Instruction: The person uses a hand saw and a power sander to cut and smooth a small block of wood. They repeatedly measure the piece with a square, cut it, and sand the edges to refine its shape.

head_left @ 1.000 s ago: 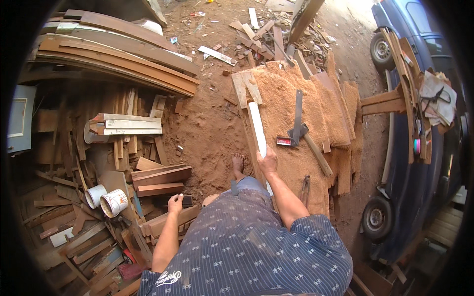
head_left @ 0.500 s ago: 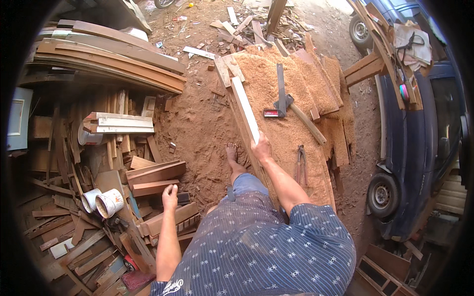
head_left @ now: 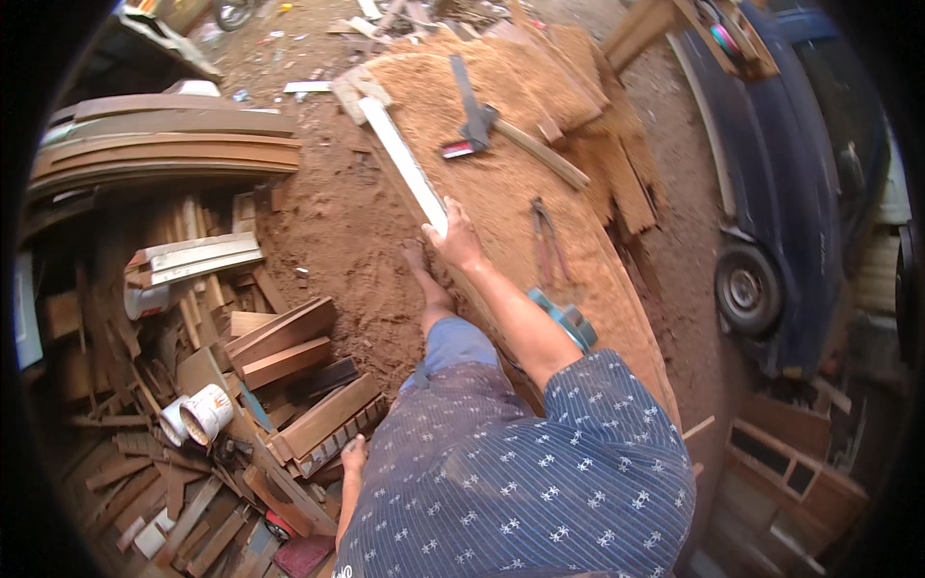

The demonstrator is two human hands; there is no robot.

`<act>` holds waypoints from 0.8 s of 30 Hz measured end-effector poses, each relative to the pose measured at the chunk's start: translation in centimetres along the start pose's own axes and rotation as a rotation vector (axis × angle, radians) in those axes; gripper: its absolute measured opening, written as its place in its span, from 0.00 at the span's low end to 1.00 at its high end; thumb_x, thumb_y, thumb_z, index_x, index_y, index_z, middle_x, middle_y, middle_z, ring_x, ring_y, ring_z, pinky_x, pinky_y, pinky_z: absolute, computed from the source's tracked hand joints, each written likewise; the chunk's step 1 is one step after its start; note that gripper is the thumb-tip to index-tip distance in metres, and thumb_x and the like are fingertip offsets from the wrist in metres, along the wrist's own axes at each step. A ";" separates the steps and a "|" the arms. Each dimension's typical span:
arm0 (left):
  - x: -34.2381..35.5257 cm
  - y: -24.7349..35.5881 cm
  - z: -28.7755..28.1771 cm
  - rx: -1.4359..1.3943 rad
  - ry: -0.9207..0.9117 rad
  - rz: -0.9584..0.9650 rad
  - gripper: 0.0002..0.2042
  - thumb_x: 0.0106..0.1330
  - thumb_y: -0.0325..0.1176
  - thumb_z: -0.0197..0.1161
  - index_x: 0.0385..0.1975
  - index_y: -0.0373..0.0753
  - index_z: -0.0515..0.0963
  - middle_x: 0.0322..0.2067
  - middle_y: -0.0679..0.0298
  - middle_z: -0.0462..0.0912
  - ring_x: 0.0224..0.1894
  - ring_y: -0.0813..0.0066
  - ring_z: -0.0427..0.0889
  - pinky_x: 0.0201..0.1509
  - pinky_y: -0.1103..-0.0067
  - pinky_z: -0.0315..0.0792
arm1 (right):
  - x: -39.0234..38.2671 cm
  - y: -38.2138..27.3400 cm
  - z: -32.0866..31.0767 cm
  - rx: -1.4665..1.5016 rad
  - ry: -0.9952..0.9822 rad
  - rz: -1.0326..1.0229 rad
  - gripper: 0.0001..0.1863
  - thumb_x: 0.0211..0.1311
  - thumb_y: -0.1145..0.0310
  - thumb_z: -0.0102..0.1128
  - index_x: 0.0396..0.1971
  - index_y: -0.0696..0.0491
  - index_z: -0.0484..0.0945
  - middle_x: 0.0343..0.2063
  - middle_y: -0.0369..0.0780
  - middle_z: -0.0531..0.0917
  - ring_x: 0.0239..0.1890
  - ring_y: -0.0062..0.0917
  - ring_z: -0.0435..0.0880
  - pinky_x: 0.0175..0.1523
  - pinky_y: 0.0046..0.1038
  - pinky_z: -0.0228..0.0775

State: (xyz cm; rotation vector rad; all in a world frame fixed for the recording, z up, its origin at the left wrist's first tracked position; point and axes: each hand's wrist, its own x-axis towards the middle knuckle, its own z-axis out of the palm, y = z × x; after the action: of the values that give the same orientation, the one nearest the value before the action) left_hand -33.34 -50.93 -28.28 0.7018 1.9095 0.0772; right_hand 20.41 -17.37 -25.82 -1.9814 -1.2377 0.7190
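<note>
The largest thing we see is the blue car (head_left: 785,173), standing on the dirt (head_left: 337,207) along the right side, one wheel (head_left: 744,289) turned our way. Next comes the bench (head_left: 612,289), coated in sawdust, running from beside the person up to the top middle. To the left we find a heap of scrap wood (head_left: 284,337), and above it a stack of long boards (head_left: 173,149).

Smaller than these is the white strip (head_left: 400,154) — it lies along the bench's left edge, slanting from the upper left down to the right hand, its far end by some short blocks (head_left: 349,96). Two white buckets (head_left: 220,403) lean among the scrap wood. On the sawdust we make out a hammer (head_left: 541,154), its wooden handle pointing down to the right, and at its head a dark square (head_left: 461,82) with a red-marked end. Nearer the person lie the pincers (head_left: 544,241), and a teal tool (head_left: 577,329) shows partly behind the right forearm.

Smallest are the hands. The right hand (head_left: 455,236) grasps the near end of the white strip, fingers wrapped over it. The left hand (head_left: 355,455) hangs low beside a slotted block (head_left: 328,424) — we cannot tell whether its fingers are clenched or loose.
</note>
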 end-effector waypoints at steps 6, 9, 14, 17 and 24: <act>2.0 10.9 2.6 -0.301 0.112 -0.026 0.27 0.70 0.51 0.65 0.61 0.38 0.74 0.42 0.62 0.80 0.39 0.72 0.78 0.42 0.73 0.78 | -17.0 7.8 -17.7 -0.294 0.016 0.100 0.38 0.56 0.50 0.72 0.58 0.64 0.74 0.59 0.55 0.76 0.61 0.47 0.77 0.62 0.41 0.71; 2.8 14.5 3.6 -0.223 0.060 0.067 0.30 0.70 0.52 0.64 0.64 0.37 0.71 0.54 0.57 0.80 0.52 0.65 0.80 0.53 0.68 0.78 | -22.9 9.8 -24.5 -0.277 -0.264 0.418 0.44 0.50 0.42 0.76 0.59 0.59 0.75 0.53 0.49 0.82 0.57 0.39 0.80 0.62 0.39 0.72; 4.7 14.9 5.6 -0.177 -0.003 0.072 0.30 0.69 0.50 0.66 0.64 0.36 0.72 0.59 0.57 0.78 0.56 0.63 0.79 0.55 0.66 0.77 | -26.3 13.4 -23.6 -0.089 -0.478 0.417 0.40 0.48 0.45 0.79 0.56 0.57 0.78 0.48 0.46 0.85 0.51 0.33 0.83 0.57 0.35 0.75; 6.2 11.6 5.8 -0.120 0.056 0.116 0.27 0.69 0.48 0.66 0.61 0.37 0.75 0.55 0.58 0.82 0.52 0.67 0.81 0.51 0.70 0.78 | -26.0 14.5 -21.2 -0.073 -0.363 0.386 0.33 0.56 0.50 0.75 0.55 0.57 0.79 0.46 0.46 0.86 0.49 0.32 0.84 0.56 0.34 0.75; 7.4 1.1 7.0 -0.131 0.128 0.006 0.25 0.66 0.48 0.69 0.55 0.34 0.80 0.49 0.57 0.85 0.47 0.69 0.83 0.47 0.73 0.79 | -22.7 5.5 -19.5 0.087 -0.213 0.281 0.24 0.69 0.47 0.60 0.42 0.56 0.80 0.25 0.38 0.83 0.24 0.21 0.81 0.31 0.26 0.74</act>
State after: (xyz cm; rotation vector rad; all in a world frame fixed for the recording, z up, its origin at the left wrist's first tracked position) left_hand -28.92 -48.06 -37.08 0.6268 2.0035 0.2544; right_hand 28.99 -44.83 -15.93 -2.0691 -1.0349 1.1290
